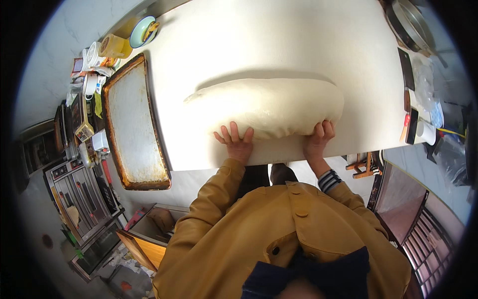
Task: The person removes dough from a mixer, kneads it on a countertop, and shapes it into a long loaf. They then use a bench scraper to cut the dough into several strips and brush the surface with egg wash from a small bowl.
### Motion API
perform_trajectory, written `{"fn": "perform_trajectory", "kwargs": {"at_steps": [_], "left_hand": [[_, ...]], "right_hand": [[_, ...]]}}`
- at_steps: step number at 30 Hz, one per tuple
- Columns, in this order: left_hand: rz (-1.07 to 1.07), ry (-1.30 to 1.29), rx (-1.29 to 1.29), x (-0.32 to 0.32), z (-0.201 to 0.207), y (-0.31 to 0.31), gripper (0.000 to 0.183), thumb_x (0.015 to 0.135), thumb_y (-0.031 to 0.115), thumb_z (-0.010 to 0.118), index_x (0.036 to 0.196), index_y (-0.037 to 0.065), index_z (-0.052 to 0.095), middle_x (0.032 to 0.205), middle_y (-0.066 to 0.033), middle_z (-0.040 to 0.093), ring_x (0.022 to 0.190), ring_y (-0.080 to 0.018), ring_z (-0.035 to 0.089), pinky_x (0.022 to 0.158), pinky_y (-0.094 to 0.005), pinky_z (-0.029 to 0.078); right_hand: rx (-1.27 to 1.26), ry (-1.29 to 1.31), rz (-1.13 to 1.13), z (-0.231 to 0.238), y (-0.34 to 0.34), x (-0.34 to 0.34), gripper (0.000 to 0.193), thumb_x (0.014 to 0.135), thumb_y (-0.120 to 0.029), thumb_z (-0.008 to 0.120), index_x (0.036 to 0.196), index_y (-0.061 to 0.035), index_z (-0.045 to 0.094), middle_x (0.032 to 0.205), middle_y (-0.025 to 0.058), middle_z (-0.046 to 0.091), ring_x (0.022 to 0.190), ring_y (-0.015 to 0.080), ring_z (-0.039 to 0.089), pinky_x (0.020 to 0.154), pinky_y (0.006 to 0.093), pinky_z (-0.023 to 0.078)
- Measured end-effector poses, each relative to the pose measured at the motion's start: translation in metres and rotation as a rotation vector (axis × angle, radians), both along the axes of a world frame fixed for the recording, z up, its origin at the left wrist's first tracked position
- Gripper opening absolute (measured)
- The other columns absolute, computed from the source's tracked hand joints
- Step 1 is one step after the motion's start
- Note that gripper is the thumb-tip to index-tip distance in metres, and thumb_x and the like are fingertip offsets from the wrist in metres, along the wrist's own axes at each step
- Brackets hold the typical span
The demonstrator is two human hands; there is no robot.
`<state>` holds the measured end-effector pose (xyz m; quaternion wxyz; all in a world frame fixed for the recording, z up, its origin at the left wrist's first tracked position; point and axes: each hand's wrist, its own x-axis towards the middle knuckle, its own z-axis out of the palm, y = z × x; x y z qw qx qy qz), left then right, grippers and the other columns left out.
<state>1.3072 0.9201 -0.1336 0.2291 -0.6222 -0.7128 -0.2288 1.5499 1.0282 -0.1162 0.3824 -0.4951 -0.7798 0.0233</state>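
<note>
A long, thick log of pale dough (269, 104) lies crosswise on the white worktop (249, 45), its smooth surface slightly folded along the near side. At the near edge of the dough, toward its left part, my left hand (238, 147) rests with its fingers spread and pointing away from me. My right hand (318, 142) is at the near right end, fingers curled and pressed into the dough's edge. The undersides of the fingers and thumbs are partly hidden.
A rusty-rimmed baking tray (134, 124) lies at the left edge. Behind it are a green bowl (143, 32) and a yellow tub (113, 46). Round metal pans (411, 25) stand at the far right, with a white cup (426, 131) nearer. An open drawer (149, 226) is below left.
</note>
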Motion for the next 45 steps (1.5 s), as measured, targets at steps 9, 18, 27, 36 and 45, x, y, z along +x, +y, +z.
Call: {"fn": "perform_trajectory", "kwargs": {"at_steps": [9,18,27,36,45], "left_hand": [[-0.114,-0.063,-0.150,-0.063,0.037,0.096,0.062,0.075,0.008,0.068,0.129,0.033,0.052,0.152,-0.0149,0.030,0.140,-0.0450,0.024,0.106,-0.0734,0.015],[-0.192,-0.263,-0.413,-0.101,0.115,0.174,0.093,0.068,0.025,0.084,0.148,0.022,0.037,0.154,-0.0195,0.026,0.145,-0.0418,0.017,0.116,-0.0610,0.011],[-0.184,-0.194,-0.532,-0.148,0.114,0.097,0.118,0.052,0.046,0.091,0.151,0.024,0.032,0.158,-0.0211,0.017,0.145,-0.0466,0.014,0.109,-0.0719,0.013],[-0.202,-0.242,-0.413,-0.227,0.077,0.171,0.113,0.049,0.052,0.089,0.148,0.031,0.037,0.157,-0.0128,0.022,0.144,-0.0400,0.019,0.111,-0.0657,0.018],[-0.181,-0.327,-0.681,-0.239,0.152,0.197,0.125,0.059,0.052,0.086,0.156,0.024,0.013,0.158,-0.0245,0.011,0.145,-0.0452,0.012,0.108,-0.0723,0.011]], "right_hand": [[0.138,-0.121,0.009,-0.001,0.130,-0.020,0.051,0.081,-0.012,0.068,0.131,-0.0154,0.053,0.129,0.0109,0.046,0.120,0.0346,0.044,0.098,0.0459,0.036],[-0.092,-0.366,0.232,0.076,0.236,-0.054,0.059,0.080,-0.002,0.063,0.137,-0.0165,0.052,0.126,0.0139,0.055,0.114,0.0353,0.052,0.098,0.0481,0.040],[-0.007,-0.474,0.733,0.112,0.115,-0.201,0.066,0.079,-0.033,0.073,0.140,-0.0290,0.048,0.148,0.0145,0.040,0.138,0.0356,0.034,0.112,0.0553,0.025],[0.008,-0.466,0.541,0.075,0.173,-0.277,0.065,0.084,-0.028,0.069,0.144,-0.0253,0.044,0.147,0.0171,0.037,0.138,0.0363,0.030,0.114,0.0578,0.021],[-0.339,-0.461,0.482,0.143,0.192,-0.178,0.074,0.081,-0.041,0.072,0.148,-0.0275,0.042,0.155,0.0183,0.030,0.144,0.0375,0.024,0.115,0.0595,0.014]]}}
